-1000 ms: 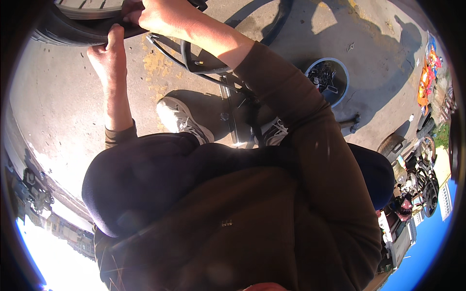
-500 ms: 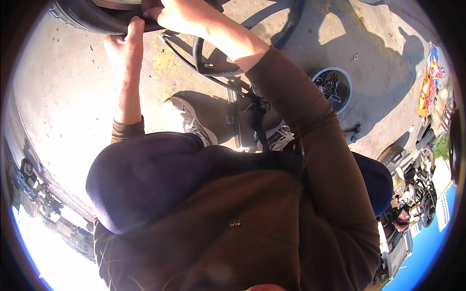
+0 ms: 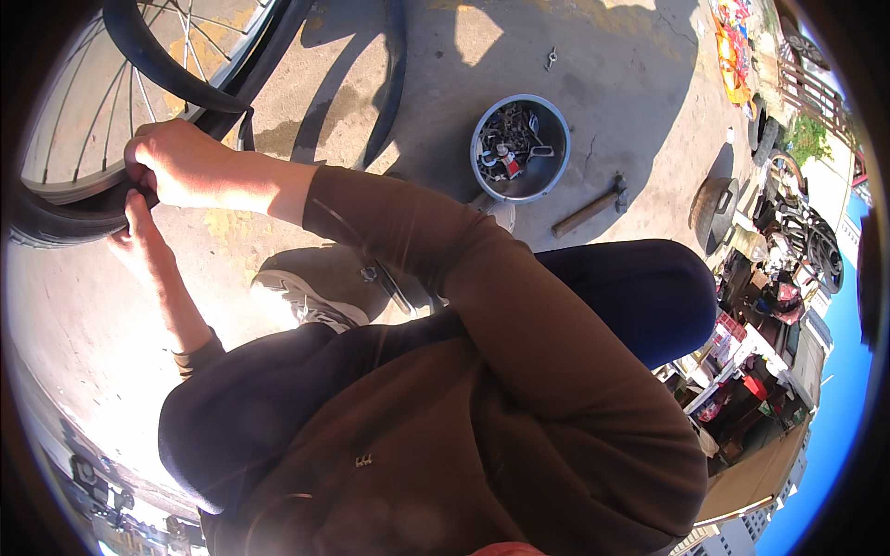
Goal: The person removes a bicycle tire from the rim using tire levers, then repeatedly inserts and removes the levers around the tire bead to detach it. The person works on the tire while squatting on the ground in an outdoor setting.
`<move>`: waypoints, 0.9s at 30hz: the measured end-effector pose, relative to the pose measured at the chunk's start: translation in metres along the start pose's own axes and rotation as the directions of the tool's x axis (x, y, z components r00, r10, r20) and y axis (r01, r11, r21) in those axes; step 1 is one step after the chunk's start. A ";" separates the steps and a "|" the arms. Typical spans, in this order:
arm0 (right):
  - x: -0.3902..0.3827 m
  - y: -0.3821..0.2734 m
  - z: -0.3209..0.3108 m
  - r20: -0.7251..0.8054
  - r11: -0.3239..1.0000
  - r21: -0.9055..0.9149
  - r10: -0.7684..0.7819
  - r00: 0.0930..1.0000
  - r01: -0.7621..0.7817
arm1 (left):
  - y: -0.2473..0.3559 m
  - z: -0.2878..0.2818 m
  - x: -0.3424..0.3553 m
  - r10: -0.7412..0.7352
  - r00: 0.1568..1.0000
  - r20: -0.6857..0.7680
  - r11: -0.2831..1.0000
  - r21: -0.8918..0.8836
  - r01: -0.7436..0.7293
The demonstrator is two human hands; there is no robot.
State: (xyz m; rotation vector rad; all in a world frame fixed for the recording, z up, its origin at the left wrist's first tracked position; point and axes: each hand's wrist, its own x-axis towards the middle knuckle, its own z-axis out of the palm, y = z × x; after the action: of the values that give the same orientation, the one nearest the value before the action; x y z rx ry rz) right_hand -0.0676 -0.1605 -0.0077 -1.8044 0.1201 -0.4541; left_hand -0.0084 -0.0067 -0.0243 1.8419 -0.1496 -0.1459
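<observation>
A spoked bicycle wheel fills the upper left, with a pale rim [image 3: 79, 188] and a black tire [image 3: 69, 221] around it. A black inner tube [image 3: 158, 65] hangs loose across the spokes, partly outside the tire. My right hand [image 3: 190, 171] is closed at the tire's near edge, its fingertips curled in by the rim and partly hidden. Just below it, my left hand [image 3: 148, 243] grips the tire from the outer side, thumb pressed up against the black rubber. Whether tube is also pinched between my fingers is hidden.
A round bucket [image 3: 551, 130] of small metal parts stands right of the wheel, with a hammer [image 3: 586, 212] beside it on the concrete. My shoe [image 3: 301, 301] is below the wheel. Assorted clutter [image 3: 756, 371] lines the far right.
The view has swung left, so more of the wheel, its spokes and the loose tube show. Both hands remain close together at the tire. The bucket and hammer now appear fully.
</observation>
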 end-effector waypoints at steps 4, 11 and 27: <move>0.000 0.002 -0.002 0.028 0.997 0.068 0.029 0.999 -0.031 | 0.001 0.003 0.000 -0.008 1.000 0.009 0.999 -0.032 0.008; 0.004 0.009 0.002 0.073 0.989 0.145 0.021 0.997 -0.031 | 0.004 0.005 -0.001 -0.046 0.999 -0.021 0.997 -0.063 0.045; -0.004 0.010 0.013 -0.107 0.997 0.041 0.068 0.992 -0.064 | 0.002 0.008 -0.001 -0.079 0.996 -0.050 0.997 -0.028 0.077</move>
State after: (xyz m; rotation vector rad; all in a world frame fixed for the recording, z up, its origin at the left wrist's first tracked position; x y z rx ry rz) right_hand -0.0649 -0.1507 -0.0210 -1.7343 0.2447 -0.5036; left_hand -0.0104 -0.0143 -0.0246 1.8248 -0.0399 -0.1542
